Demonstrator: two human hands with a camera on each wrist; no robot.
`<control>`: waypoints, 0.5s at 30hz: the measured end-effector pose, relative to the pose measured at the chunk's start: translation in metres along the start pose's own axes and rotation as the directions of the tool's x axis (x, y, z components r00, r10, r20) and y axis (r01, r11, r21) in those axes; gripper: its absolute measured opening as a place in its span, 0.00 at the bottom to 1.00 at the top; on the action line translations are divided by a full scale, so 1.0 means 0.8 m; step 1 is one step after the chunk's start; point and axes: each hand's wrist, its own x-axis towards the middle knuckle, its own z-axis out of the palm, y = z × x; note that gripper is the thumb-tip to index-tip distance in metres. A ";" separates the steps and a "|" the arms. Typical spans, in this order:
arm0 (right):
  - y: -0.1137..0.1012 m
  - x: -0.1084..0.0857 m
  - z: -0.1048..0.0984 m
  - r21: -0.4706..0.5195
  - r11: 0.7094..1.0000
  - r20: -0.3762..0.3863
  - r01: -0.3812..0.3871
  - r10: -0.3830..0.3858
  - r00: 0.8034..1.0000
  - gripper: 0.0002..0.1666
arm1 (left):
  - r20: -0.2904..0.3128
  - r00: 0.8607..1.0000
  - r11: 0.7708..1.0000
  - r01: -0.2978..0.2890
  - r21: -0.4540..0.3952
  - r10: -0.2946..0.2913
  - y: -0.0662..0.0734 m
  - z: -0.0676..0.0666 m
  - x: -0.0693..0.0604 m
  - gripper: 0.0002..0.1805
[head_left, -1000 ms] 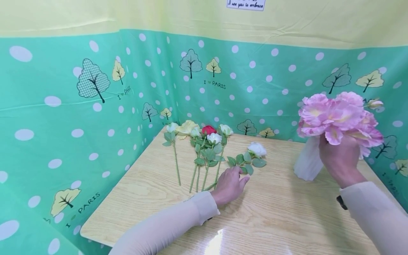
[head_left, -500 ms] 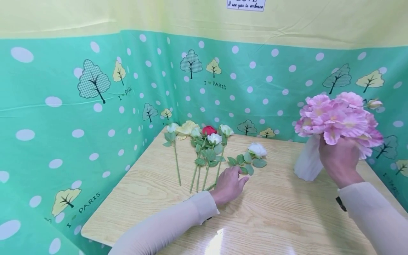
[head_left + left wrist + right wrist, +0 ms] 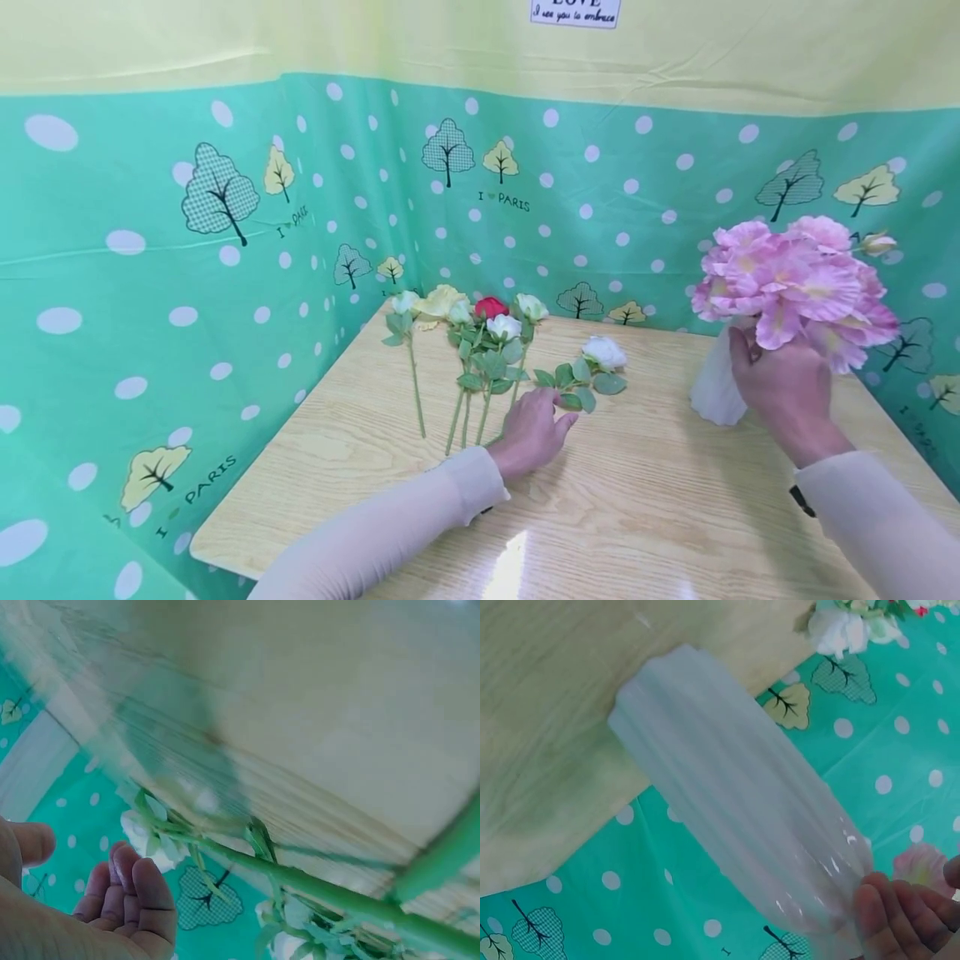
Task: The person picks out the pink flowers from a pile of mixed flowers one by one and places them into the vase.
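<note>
At the right of the table a white fluted vase [image 3: 716, 390] stands upright, with a bunch of pink flowers [image 3: 802, 279] above its mouth. My right hand [image 3: 787, 396] is just below these blooms. In the right wrist view its fingers [image 3: 889, 911] touch the vase near the rim, and the thumb is apart from them. My left hand [image 3: 534, 433] hovers low by the leaves of a white rose [image 3: 604, 353] lying alone. The left wrist view shows its fingers [image 3: 154, 896] loosely bent, thumb apart, with a green stem [image 3: 300, 877] outside the hand.
Several more flowers lie on the wooden table [image 3: 637, 500] left of centre, among them a red rose [image 3: 491, 307], a yellow bloom [image 3: 441, 302] and white roses [image 3: 504, 326]. A green dotted curtain [image 3: 585, 208] closes off the back and left sides.
My right hand has lowered slightly from the pink blooms, and its thumb and forefinger have parted. The pink flowers have shifted a little. My left hand has drifted slightly left.
</note>
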 end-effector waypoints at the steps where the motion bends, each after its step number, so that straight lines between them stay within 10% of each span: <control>1: 0.000 -0.003 0.001 -0.010 1.000 0.029 0.012 -0.012 1.000 0.14 | -0.006 1.000 1.000 -0.005 0.010 0.006 -0.002 -0.001 0.000 0.21; 15: -0.007 -0.045 0.022 0.001 0.998 0.143 0.067 -0.066 0.988 0.25 | -0.038 0.998 0.995 -0.042 0.085 0.046 -0.035 -0.025 0.002 0.24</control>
